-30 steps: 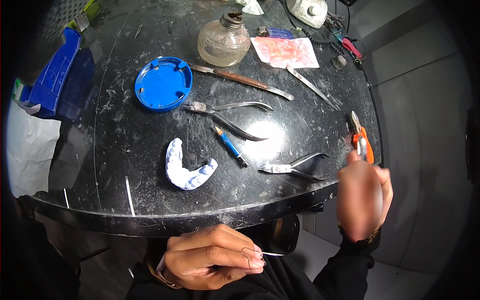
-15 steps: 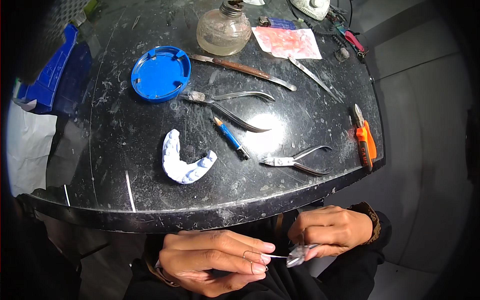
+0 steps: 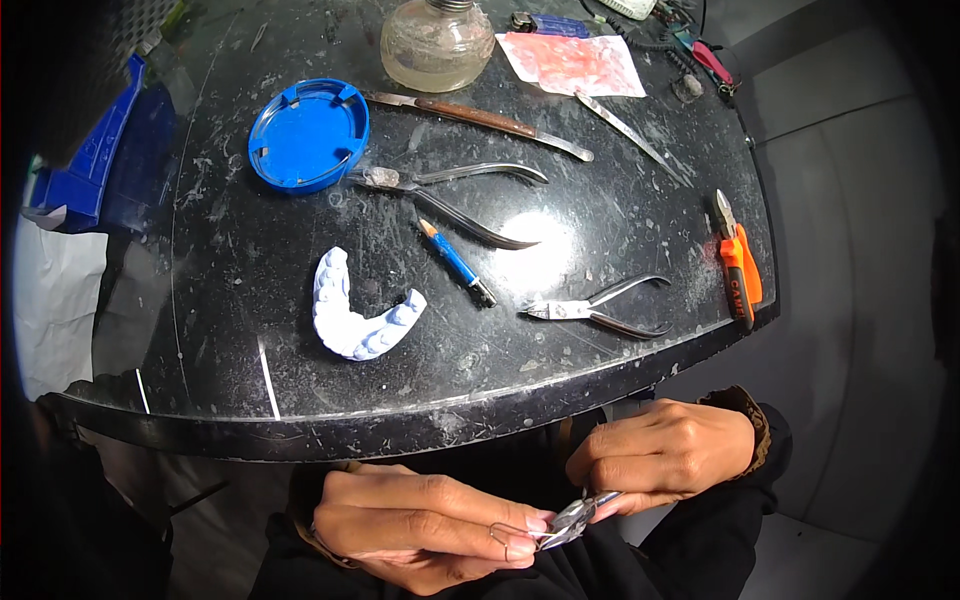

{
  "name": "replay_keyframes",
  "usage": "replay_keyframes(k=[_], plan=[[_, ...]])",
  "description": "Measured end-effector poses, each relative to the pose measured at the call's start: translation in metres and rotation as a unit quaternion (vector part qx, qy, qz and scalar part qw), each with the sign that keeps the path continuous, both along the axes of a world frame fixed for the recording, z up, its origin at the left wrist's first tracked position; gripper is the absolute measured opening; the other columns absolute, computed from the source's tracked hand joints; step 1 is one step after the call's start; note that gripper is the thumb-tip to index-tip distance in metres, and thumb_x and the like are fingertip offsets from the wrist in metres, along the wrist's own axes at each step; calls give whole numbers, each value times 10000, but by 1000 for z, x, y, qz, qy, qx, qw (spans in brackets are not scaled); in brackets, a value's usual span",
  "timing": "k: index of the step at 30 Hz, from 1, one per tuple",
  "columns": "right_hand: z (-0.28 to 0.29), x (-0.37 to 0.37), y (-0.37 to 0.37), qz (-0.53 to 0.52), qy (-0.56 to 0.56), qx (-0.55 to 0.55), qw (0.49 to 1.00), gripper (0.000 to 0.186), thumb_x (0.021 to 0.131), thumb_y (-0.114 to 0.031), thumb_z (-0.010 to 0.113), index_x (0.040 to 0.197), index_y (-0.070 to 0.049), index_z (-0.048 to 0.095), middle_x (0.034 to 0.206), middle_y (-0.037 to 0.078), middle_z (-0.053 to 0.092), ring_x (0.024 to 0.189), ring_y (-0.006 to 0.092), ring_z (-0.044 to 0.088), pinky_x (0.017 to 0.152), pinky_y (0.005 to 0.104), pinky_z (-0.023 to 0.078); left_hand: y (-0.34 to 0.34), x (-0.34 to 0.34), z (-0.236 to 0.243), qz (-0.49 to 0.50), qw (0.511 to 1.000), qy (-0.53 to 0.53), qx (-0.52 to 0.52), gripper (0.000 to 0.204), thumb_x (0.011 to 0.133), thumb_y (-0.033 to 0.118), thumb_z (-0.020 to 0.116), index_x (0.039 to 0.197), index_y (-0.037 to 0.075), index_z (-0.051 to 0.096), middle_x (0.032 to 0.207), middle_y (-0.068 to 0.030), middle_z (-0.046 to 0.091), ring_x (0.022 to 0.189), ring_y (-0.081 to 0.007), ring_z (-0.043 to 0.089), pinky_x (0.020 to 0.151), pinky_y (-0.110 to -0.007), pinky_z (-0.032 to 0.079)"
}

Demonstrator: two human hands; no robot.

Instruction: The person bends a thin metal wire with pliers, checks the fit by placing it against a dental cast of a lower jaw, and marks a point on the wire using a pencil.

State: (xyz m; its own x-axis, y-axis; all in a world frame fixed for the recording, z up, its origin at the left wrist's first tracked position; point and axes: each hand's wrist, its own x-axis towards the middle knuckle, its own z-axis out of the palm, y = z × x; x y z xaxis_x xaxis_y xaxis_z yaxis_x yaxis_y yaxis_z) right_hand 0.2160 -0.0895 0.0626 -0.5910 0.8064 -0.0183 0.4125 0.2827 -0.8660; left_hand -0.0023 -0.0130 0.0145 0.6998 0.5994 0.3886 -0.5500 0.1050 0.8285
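In front of the table edge, my left hand (image 3: 420, 522) pinches a thin bent metal wire (image 3: 496, 538) between thumb and fingers, its loop curving over the fingertips. Just right of it, my right hand (image 3: 665, 450) is closed round metal pliers (image 3: 570, 522). The pliers' jaws meet the wire right at my left fingertips; their handles are mostly hidden in my palm. On the tabletop ahead lies a white U-shaped dental cast (image 3: 345, 320) with moulded teeth. A second pair of pliers (image 3: 565, 310) rests near the table's front edge.
The dark table (image 3: 400, 395) also holds a blue round lid (image 3: 308, 140), larger pliers (image 3: 420, 190), a blue pencil (image 3: 455, 262), a wooden-handled knife (image 3: 480, 118), a glass burner jar (image 3: 437, 50), stained paper (image 3: 575, 66), a thin metal instrument (image 3: 630, 135) and orange-handled cutters (image 3: 736, 265).
The pliers in my right hand have moved left along the wire, up against my left fingertips, and their jaws are turned differently. The whole view has shifted slightly.
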Motion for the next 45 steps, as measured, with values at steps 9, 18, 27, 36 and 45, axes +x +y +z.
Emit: replay_keyframes(k=[9, 18, 27, 36, 45], plan=[[-4, -1, -1, -4, -2, 25, 1000, 224, 829, -212, 571, 743, -17, 503, 712, 62, 474, 559, 177, 516, 471, 273, 466, 2, 1, -1, -7, 999, 6, 45, 290, 566, -172, 666, 827, -56, 615, 812, -184, 619, 750, -243, 653, 547, -134, 519], [-7, -1, 1, -4, 1, 57, 998, 209, 797, -179, 615, 693, -12, 546, 771, 119, 588, 550, 168, 576, 430, 237, 472, 1, 3, -3, 20, 998, 14, 57, 241, 565, -144, 674, 773, -30, 628, 800, -146, 636, 716, -219, 659, 485, -124, 499], [-4, -2, 0, 6, -24, 53, 998, 226, 791, -175, 625, 665, -22, 516, 723, 104, 583, 527, 177, 575, 416, 243, 467, -8, 3, -15, 36, 997, -19, 59, 235, 586, -164, 622, 799, -69, 592, 808, -229, 615, 695, -251, 658, 439, -166, 503], [-8, -2, -1, 11, -32, 75, 997, 225, 788, -159, 628, 650, -36, 499, 688, 91, 576, 527, 179, 587, 392, 244, 445, -11, 4, -19, 41, 998, -43, 30, 220, 662, -124, 561, 870, -65, 597, 891, -210, 623, 768, -255, 653, 595, -248, 560], [-8, -2, -3, 4, -42, 75, 996, 229, 804, -171, 608, 656, -33, 499, 706, 93, 582, 510, 168, 572, 396, 243, 455, -12, 4, -19, 35, 999, -24, 25, 237, 650, -143, 528, 856, -53, 601, 889, -198, 623, 773, -250, 652, 621, -261, 566]])
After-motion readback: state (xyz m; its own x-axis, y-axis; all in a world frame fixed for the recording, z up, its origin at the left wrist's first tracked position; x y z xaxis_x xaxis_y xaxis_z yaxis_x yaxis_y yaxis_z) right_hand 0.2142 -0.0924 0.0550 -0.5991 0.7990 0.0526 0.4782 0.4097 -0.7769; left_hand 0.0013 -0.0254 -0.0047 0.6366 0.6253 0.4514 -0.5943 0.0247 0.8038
